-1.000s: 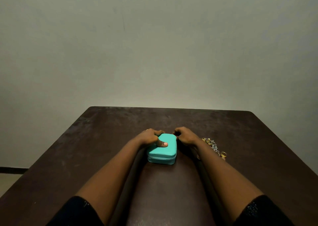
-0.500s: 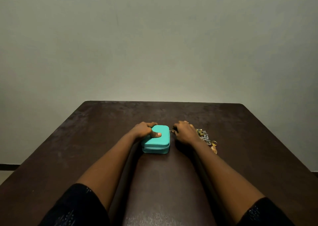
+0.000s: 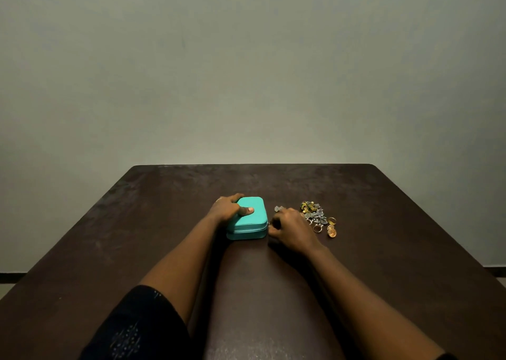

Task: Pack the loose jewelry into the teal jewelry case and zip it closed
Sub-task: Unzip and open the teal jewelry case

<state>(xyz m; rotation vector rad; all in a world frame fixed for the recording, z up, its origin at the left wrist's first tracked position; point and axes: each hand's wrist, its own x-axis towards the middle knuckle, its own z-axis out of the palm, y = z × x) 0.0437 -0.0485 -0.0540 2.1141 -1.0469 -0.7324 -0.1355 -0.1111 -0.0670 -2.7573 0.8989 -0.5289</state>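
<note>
Mid-bench (image 3: 164,236), flat and lid down: the teal case (image 3: 250,220). Clamps it from the left with the left grip (image 3: 227,209), thumb across the lid, fingers curled over the far edge. Rests the right grip (image 3: 292,229) at the case's right near corner, fingers curled; cannot tell whether pinched on the zip pull. Just right of that, loose jewelry (image 3: 315,213) in a heap, gold rings (image 3: 331,230) at its near edge, one small silver piece (image 3: 278,208) apart, beside the knuckles.

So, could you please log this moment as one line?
case: lid down | left hand: holds case, thumb on lid | right hand: at zip side, grip unclear | jewelry: loose on table
</note>
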